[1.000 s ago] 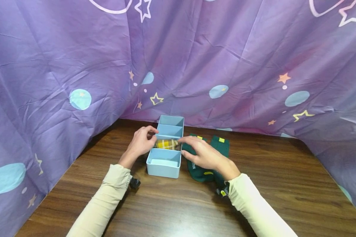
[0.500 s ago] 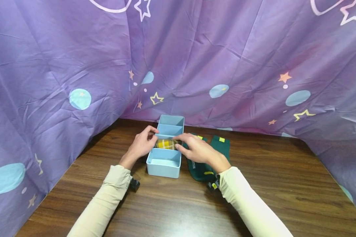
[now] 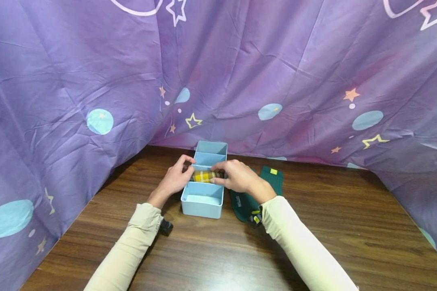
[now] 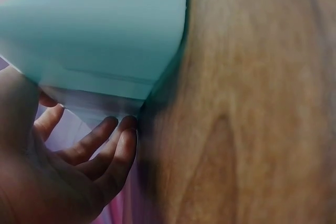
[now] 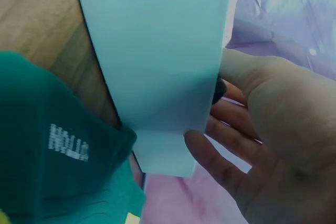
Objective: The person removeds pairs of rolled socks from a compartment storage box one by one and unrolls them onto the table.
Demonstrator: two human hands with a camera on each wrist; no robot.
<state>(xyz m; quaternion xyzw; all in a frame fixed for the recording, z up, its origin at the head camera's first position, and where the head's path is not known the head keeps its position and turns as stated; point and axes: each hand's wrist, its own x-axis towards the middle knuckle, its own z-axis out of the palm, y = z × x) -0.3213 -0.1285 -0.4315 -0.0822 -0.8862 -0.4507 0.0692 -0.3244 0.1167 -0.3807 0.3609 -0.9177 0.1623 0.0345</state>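
One plaid cloth [image 3: 202, 176] inside a blue box [image 3: 201, 209], toward the bench's [image 3: 211, 252] far edge.
Right hand [image 3: 238, 177] pinches the cloth's right end; left hand [image 3: 174, 178] rests, fingers relaxed, against the box's left side.

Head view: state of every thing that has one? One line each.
Blue box, upright, open-topped.
Plaid bundle, lying crosswise in the compartment second from the front.
Green socks, lying on the table right of the box, partly hidden.
Left hand, fingers at the box's left side.
Right hand, thumb and fingers around the plaid bundle's right end.
Purple backdrop, hanging, creased.
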